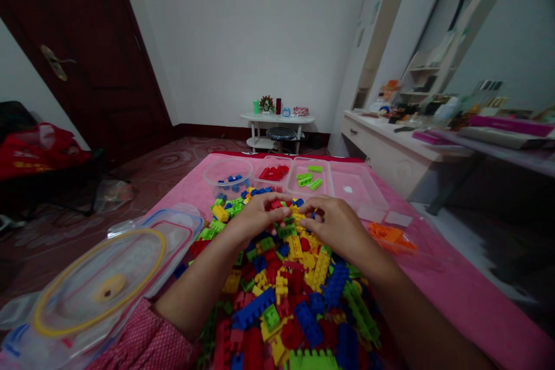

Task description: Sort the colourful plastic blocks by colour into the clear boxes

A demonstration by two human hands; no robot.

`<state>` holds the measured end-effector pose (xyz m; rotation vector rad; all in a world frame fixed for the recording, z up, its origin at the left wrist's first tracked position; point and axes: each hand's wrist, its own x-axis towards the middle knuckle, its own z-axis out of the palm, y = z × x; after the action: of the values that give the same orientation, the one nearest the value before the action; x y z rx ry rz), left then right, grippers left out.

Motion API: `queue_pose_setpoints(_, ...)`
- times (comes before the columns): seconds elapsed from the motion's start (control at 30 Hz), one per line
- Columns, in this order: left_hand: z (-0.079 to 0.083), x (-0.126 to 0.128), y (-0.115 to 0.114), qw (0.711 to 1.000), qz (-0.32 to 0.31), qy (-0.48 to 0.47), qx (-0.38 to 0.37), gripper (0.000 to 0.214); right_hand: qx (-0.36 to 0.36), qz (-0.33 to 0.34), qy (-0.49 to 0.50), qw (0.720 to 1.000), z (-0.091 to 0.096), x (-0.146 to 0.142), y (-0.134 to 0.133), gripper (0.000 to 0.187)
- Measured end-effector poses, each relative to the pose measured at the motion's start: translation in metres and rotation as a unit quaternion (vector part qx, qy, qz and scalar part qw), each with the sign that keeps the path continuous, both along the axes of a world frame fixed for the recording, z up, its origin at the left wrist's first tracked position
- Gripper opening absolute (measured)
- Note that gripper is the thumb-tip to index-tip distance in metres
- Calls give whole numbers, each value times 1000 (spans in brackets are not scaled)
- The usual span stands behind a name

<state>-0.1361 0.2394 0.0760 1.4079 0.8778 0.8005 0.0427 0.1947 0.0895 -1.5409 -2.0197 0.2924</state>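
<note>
A heap of plastic building bricks [277, 280] in red, yellow, blue and green spreads over the pink table in front of me. At its far part is my left hand [262, 217], fingers bent and apart, with red bricks showing between index finger and thumb. Facing it from the right, my right hand [333, 221] curves over the heap, thumb and index finger apart. Between the two hands lie yellow bricks [296, 214] and a green brick [286, 231]. No brick is plainly gripped in either hand, and some fingertips are hidden.
Beyond the heap stand a round tub with blue bricks [228, 173], a box of red bricks [274, 173], a box of light green bricks [309, 179] and a clear box [359, 185]. Orange bricks [392, 238] lie at right. Clear lids [130, 277] are stacked at left.
</note>
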Motion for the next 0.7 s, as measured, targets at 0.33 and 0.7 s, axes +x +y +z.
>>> queue_pose_setpoints(0.33, -6, 0, 5, 998, 18, 39, 56, 34, -34, -1, -243, 969, -16, -6, -10, 13)
queue_pose_setpoints(0.7, -7, -5, 7, 999, 26, -9, 22, 36, -32, -13, -132, 991, -13, -7, -4, 10)
